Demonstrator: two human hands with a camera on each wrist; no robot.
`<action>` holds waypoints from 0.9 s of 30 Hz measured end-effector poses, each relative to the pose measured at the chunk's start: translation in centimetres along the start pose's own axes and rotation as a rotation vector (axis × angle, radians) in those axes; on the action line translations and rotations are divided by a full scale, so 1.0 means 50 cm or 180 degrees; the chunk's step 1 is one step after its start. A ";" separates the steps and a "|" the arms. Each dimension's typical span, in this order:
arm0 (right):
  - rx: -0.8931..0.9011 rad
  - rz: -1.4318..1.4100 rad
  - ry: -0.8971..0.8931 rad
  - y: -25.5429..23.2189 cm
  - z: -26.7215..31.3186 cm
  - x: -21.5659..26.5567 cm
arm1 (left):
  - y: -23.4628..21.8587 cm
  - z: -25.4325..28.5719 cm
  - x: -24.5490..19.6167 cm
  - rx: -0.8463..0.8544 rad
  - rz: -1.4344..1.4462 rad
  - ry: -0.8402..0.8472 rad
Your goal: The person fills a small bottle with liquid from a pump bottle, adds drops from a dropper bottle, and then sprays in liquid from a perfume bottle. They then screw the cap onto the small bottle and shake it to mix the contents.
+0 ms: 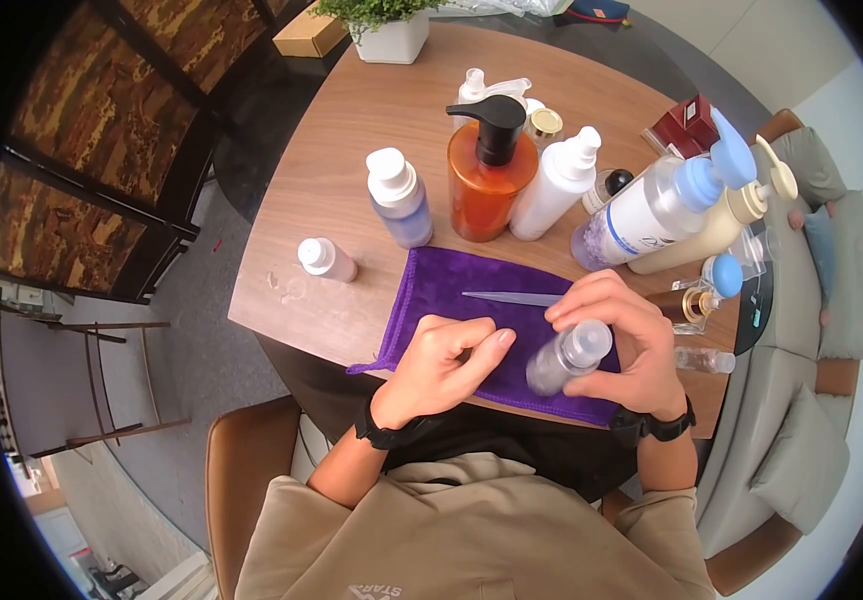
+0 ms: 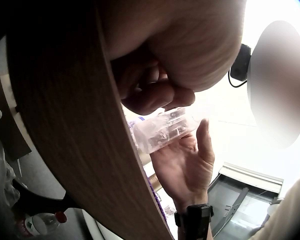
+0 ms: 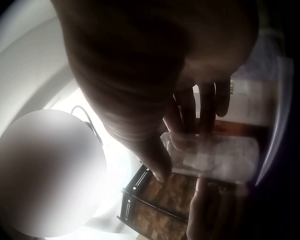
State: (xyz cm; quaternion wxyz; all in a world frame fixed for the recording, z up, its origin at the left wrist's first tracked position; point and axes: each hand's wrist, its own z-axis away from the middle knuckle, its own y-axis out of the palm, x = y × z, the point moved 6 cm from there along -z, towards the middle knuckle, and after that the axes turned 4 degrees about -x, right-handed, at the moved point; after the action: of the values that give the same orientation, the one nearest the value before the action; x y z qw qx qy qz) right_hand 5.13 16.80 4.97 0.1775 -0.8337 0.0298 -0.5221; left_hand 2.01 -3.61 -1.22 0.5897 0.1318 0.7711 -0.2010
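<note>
My right hand (image 1: 622,335) grips a small clear plastic bottle (image 1: 557,365) by its capped end, thumb on one side and fingers on the other. The bottle tilts, with its base toward my left hand (image 1: 444,365). That left hand has curled fingers, its thumb lying along the index finger, and nothing shows in it. In the left wrist view, the curled fingers (image 2: 150,97) are close to the clear bottle (image 2: 162,131). Beneath both hands lies a purple cloth (image 1: 442,275). On it rests a thin tapered translucent dropper (image 1: 507,297), its right end hidden behind my right hand.
A small white-capped bottle (image 1: 327,260) and a blue-tinted bottle (image 1: 402,200) stand left of the cloth's back edge. Behind it are an amber pump bottle (image 1: 492,185), a white bottle (image 1: 552,190) and a large blue-pump bottle (image 1: 642,215). A small clear bottle (image 1: 704,360) lies at the right.
</note>
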 end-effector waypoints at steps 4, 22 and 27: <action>-0.0245 0.0126 0.0172 0.006 0.002 0.001 | 0.000 0.001 0.002 0.0006 0.0006 -0.0019; -0.0137 -0.0378 0.0359 0.004 0.012 -0.010 | 0.000 0.005 0.019 0.0144 0.0120 -0.0032; 0.0024 -0.0340 0.0223 0.009 0.009 -0.003 | 0.006 -0.019 -0.009 0.0349 0.0193 0.0461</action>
State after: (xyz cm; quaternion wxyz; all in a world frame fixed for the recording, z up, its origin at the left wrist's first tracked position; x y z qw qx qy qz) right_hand 5.51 16.55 4.51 0.1513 -0.8146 -0.0104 -0.5598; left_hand 1.45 -2.91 -0.61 0.5300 0.2013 0.7952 -0.2149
